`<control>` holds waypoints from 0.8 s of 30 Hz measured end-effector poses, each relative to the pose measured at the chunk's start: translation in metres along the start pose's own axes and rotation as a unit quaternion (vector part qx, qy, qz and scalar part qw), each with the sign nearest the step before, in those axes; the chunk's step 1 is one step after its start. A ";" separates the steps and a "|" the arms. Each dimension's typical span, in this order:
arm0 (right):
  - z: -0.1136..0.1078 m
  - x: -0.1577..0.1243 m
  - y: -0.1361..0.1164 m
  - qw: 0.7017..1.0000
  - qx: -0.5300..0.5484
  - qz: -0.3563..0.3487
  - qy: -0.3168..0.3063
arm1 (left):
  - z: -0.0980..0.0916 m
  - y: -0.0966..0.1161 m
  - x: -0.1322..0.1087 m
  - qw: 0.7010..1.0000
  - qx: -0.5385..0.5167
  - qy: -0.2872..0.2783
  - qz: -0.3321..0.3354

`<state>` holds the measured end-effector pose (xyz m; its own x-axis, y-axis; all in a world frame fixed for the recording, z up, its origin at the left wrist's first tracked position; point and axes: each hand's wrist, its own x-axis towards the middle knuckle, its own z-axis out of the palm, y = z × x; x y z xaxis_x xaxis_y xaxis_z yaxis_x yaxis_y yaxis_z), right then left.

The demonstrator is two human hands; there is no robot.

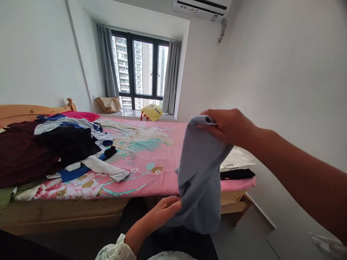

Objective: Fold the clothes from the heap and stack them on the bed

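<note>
My right hand (230,126) is raised in front of me and closed on the top edge of a light blue-grey garment (199,173), which hangs down from it. My left hand (164,211) is lower, with fingers curled against the garment's lower left edge. Both hands are above the near corner of a bed with a pink flowered sheet (151,162). A heap of mixed clothes (62,148), dark red, black, blue and white, lies on the bed's left half.
Folded white and black clothes (235,166) are stacked at the bed's right corner. The wooden bed frame (67,213) runs along the front. A window, grey curtains, a yellow bag (152,112) and a brown paper bag (108,104) are at the back.
</note>
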<state>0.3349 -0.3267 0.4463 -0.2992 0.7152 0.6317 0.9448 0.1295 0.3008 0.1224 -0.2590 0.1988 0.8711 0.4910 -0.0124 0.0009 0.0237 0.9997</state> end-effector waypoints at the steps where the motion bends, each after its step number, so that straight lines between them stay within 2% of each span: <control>1: -0.009 0.015 0.008 0.998 -0.061 -0.012 0.015 | 0.009 0.006 -0.003 0.998 0.000 -0.055 -0.009; 3: -0.027 0.041 0.023 0.986 -0.158 -0.009 0.047 | 0.025 0.020 -0.012 0.986 0.012 -0.167 -0.022; 4: -0.035 0.050 0.029 0.980 -0.189 0.000 0.067 | 0.030 0.027 -0.015 0.979 0.022 -0.201 -0.020; 5: -0.043 0.058 0.033 0.974 -0.208 0.008 0.088 | 0.033 0.033 -0.017 0.977 0.031 -0.209 -0.011; 6: -0.052 0.064 0.036 0.970 -0.217 0.012 0.108 | 0.032 0.038 -0.018 0.981 0.035 -0.189 0.004; 7: -0.059 0.068 0.038 0.966 -0.223 0.015 0.128 | 0.029 0.043 -0.016 0.989 0.029 -0.141 0.021; 9: -0.072 0.073 0.038 0.962 -0.226 0.019 0.150 | 0.017 0.048 -0.008 0.998 -0.013 0.009 0.057; 11: -0.080 0.074 0.035 0.961 -0.224 0.027 0.157 | 0.000 0.053 0.003 0.986 -0.052 0.132 0.091; 13: -0.085 0.075 0.030 0.962 -0.211 0.031 0.170 | -0.015 0.060 0.011 0.971 -0.069 0.192 0.123; 16: -0.087 0.078 0.025 0.962 -0.180 0.018 0.205 | -0.027 0.073 0.016 0.962 -0.086 0.205 0.156; 21: -0.087 0.082 0.027 0.962 -0.156 -0.007 0.222 | -0.026 0.094 0.008 0.955 -0.085 0.187 0.216; 24: -0.080 0.081 0.030 0.961 -0.146 -0.029 0.233 | -0.020 0.094 0.000 0.973 -0.084 0.101 0.191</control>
<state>0.3284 -0.3202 0.5635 -0.4416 0.3180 0.8390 0.8676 -0.0869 0.4896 0.1122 -0.2394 0.2927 0.6772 0.6532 0.3387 -0.3994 -0.0604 0.9148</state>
